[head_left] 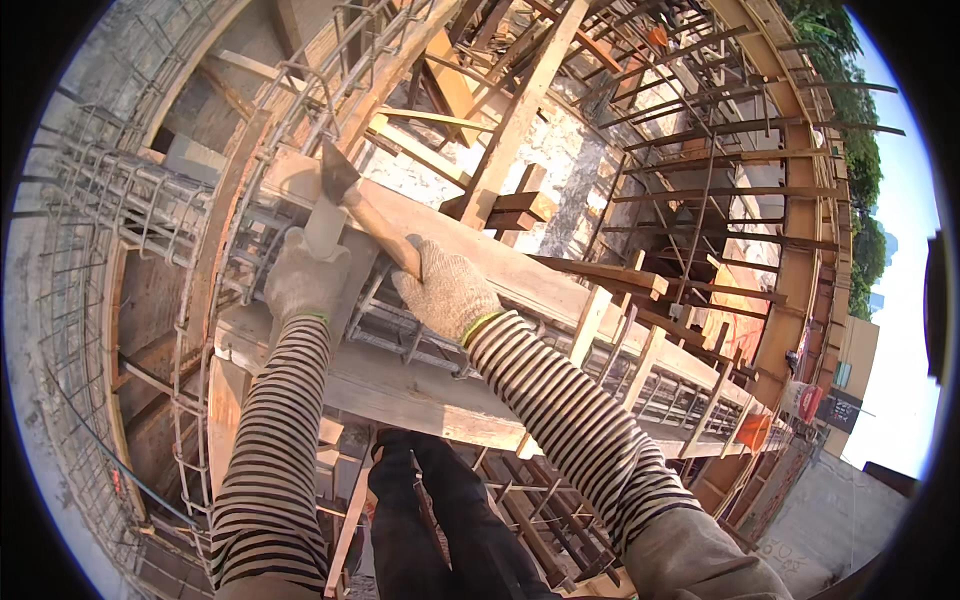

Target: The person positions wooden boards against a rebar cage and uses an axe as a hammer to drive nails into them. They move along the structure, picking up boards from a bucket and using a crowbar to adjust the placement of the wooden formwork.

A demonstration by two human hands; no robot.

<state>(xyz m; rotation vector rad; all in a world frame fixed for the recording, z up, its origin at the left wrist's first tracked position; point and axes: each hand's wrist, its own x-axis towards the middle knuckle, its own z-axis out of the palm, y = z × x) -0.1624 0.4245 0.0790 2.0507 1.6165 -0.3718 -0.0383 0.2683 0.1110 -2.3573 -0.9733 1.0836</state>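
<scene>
My right hand point(447, 290), in a knitted work glove, is closed round the wooden handle of a hammer point(380, 228). Its dark, wedge-shaped metal head points up and left over the near side of a formwork board point(430, 225). Just below the hammer head, my left hand point(305, 272), gloved too, grips a pale grey flat piece point(323, 230) whose upper end reaches close to the head. I cannot tell whether the two touch. Under both hands runs a beam form, with a rebar cage point(400, 335) between its far board and its near board point(420, 395).
More rebar cages point(130, 200) cross at the left. Rows of timber props and rods point(720, 195) stand over the deep space beyond. Short wooden battens point(590, 325) bridge the beam form at the right. An orange container point(754, 432) sits farther along. Below, my legs point(450, 510) are above open framing.
</scene>
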